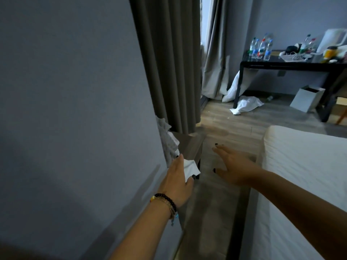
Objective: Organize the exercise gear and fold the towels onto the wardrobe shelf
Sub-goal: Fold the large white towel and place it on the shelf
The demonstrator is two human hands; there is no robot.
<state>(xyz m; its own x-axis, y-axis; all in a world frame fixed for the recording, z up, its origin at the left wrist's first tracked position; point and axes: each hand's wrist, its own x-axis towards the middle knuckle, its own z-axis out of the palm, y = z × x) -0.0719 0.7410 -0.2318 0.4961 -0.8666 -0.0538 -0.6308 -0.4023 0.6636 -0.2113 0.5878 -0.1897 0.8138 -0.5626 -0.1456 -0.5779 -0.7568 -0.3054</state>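
gripping white towel (pixel 190 168) at the wall corner, left hand (pixel 178 182) pinches to pull; right hand (pixel 234 166) spread flat, empty, ready to assist.

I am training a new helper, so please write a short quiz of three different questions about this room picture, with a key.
1. True or false: the left hand holds a white cloth.
2. Where do the water bottles stand? A) on the bed B) on the black desk C) on the floor
3. Fill in: the right hand is ____, its fingers straight and holding nothing.

Key:
1. True; the fingers curl on the cloth beside the small wooden table.
2. B; they stand on the black desk near the curtain. The bed is at the right.
3. open
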